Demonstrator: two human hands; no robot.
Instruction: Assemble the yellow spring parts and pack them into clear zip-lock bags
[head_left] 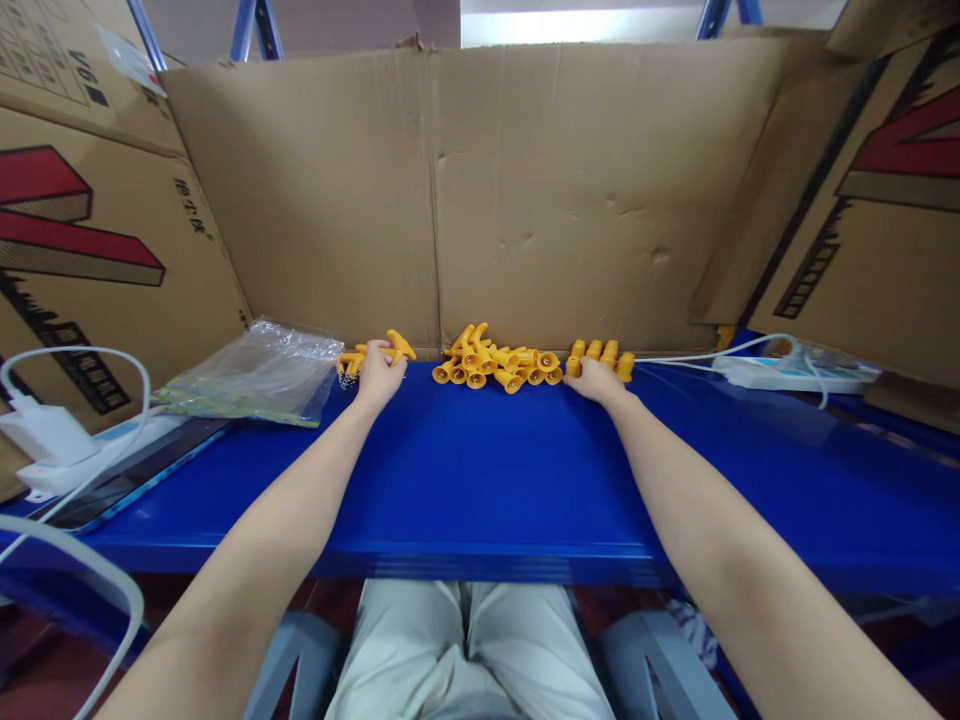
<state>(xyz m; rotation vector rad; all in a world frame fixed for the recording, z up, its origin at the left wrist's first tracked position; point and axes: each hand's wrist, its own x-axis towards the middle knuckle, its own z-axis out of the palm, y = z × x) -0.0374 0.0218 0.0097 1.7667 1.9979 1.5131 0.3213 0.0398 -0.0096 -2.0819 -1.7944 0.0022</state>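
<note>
On the left, my left hand [381, 377] is closed around a yellow T-shaped handle [402, 347], whose crosspiece sticks out beyond my fingers. Beside that hand lie more yellow handles [349, 358] with thin metal ends. My right hand [598, 381] pinches a yellow cup-shaped cap [574, 366] at the left front of a small group. Several similar yellow caps [609, 352] stand upright just behind and beside it. Between my hands is a pile of yellow funnel-shaped pieces [511, 380], some with T-shaped handles, their round mouths facing me.
Cardboard walls [570, 200] enclose the blue tabletop [480, 470] at the back and sides. A clear plastic bag [262, 375] lies left, near a phone-like device [135, 475] and a white charger [49, 435]. A white power strip [787, 373] with cables sits at right.
</note>
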